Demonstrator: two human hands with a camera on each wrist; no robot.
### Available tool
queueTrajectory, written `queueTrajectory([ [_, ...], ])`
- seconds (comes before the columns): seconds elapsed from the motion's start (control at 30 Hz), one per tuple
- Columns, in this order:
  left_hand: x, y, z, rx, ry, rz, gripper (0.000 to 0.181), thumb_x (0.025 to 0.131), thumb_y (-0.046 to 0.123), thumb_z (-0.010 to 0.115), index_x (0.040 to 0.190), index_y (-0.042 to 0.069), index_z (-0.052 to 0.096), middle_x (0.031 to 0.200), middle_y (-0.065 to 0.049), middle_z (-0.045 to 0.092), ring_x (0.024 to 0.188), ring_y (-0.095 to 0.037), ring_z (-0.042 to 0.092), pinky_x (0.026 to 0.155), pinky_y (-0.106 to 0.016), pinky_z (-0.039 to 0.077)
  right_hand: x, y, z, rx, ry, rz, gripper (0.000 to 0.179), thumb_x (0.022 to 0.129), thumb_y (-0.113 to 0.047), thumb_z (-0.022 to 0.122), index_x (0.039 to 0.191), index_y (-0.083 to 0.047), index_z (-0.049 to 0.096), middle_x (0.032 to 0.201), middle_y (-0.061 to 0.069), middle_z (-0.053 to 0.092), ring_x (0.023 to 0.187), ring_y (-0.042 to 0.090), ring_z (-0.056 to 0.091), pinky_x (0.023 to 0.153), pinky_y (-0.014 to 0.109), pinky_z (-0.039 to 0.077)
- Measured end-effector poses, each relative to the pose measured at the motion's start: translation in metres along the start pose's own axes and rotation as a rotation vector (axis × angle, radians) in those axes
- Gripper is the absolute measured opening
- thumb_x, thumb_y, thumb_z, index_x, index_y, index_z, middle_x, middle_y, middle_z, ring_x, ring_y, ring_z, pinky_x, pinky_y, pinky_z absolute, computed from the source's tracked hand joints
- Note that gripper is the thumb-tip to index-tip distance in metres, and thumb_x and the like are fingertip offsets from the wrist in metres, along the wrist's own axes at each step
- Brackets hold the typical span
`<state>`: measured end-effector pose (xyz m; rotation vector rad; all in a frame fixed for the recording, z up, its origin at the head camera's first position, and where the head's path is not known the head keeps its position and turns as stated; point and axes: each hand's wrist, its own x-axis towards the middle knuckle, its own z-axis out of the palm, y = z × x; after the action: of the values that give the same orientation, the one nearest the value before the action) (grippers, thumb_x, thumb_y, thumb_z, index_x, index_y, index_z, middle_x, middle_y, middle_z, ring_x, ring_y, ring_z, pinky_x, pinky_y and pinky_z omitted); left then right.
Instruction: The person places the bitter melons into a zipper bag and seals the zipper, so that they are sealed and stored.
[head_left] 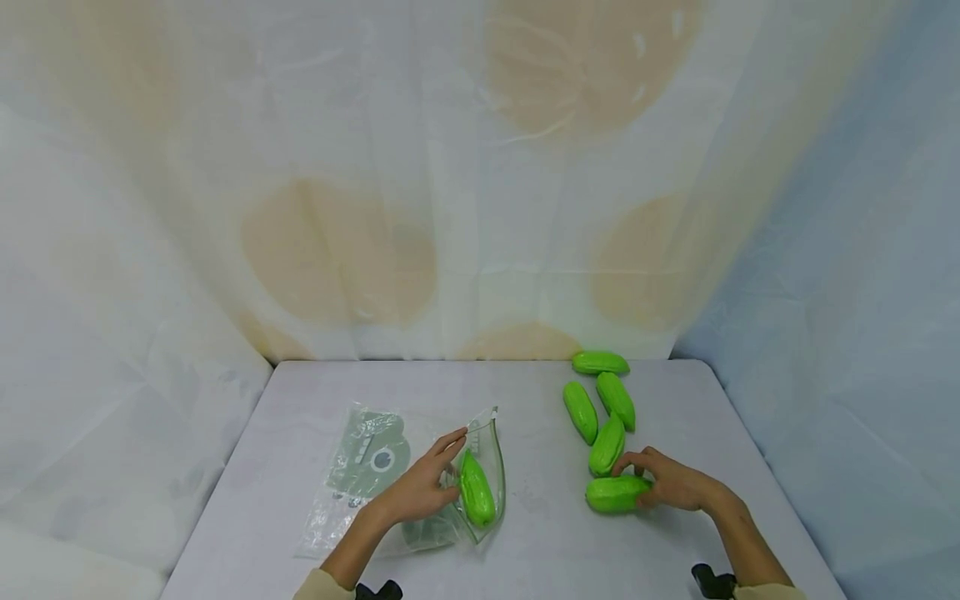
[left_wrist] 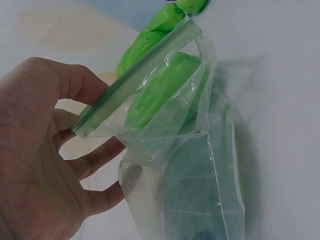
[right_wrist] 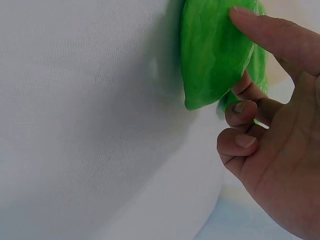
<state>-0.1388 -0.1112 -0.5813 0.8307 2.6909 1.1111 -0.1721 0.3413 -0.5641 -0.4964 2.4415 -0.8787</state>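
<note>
My left hand (head_left: 426,482) holds the green-edged mouth of a clear zip bag (left_wrist: 175,150), its digits against the rim and side. One plump green ridged vegetable (head_left: 476,490) lies inside that bag, seen through the film in the left wrist view. My right hand (head_left: 675,483) grips the nearest loose green vegetable (right_wrist: 212,55), its thumb on one side and a finger on the other. This vegetable lies on the table at the front of a loose cluster. Part of the right fingers is hidden behind it in the right wrist view.
Beyond the right hand lie several more green vegetables (head_left: 581,412), reaching to the table's back edge. Flat clear bags with green print (head_left: 367,454) lie beneath and beside the left hand. Pale sheets (head_left: 450,208) hang behind and beside the white table (head_left: 540,550).
</note>
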Motion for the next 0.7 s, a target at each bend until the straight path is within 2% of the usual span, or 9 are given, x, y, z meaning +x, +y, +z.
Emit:
queueTrajectory([
  [0.1,0.0002,-0.0002,0.0001,0.007,0.003,0.000,0.077,0.088,0.005,0.063,0.156,-0.005,0.027,0.166,-0.008,0.020,0.147,-0.029,0.033,0.106,-0.044,0.043,0.0004,0.0008,-0.0001,0.006,-0.001,-0.009,0.049,0.078,-0.008,0.081,0.123,-0.018,0.064,0.110,0.012,0.051,0.100,0.027,0.049,0.077,0.044,0.045],
  [0.27,0.0000,-0.0013,0.0002,0.010,0.007,-0.001,0.077,0.089,0.006,0.063,0.156,-0.004,0.027,0.167,-0.004,0.018,0.147,-0.029,0.033,0.106,-0.044,0.043,0.0004,0.0006,-0.0005,0.011,-0.002,-0.011,0.049,0.078,-0.009,0.082,0.123,-0.017,0.064,0.110,0.012,0.052,0.099,0.027,0.050,0.076,0.043,0.045],
  [0.47,0.0000,-0.0028,0.0014,0.004,0.008,-0.005,0.079,0.089,0.007,0.063,0.157,-0.003,0.026,0.167,-0.003,0.017,0.149,-0.029,0.029,0.107,-0.045,0.043,0.0003,0.0004,-0.0004,0.006,0.002,0.003,0.047,0.078,-0.012,0.082,0.122,-0.018,0.065,0.110,0.012,0.052,0.099,0.027,0.050,0.076,0.042,0.045],
  [0.7,-0.0007,-0.0021,0.0004,0.002,-0.001,-0.016,0.079,0.089,0.009,0.063,0.158,-0.002,0.025,0.167,-0.001,0.016,0.150,-0.027,0.027,0.106,-0.043,0.043,0.0003,0.0001,-0.0016,0.005,-0.001,-0.020,0.046,0.079,-0.012,0.082,0.121,-0.017,0.065,0.113,0.012,0.051,0.102,0.027,0.050,0.078,0.042,0.046],
])
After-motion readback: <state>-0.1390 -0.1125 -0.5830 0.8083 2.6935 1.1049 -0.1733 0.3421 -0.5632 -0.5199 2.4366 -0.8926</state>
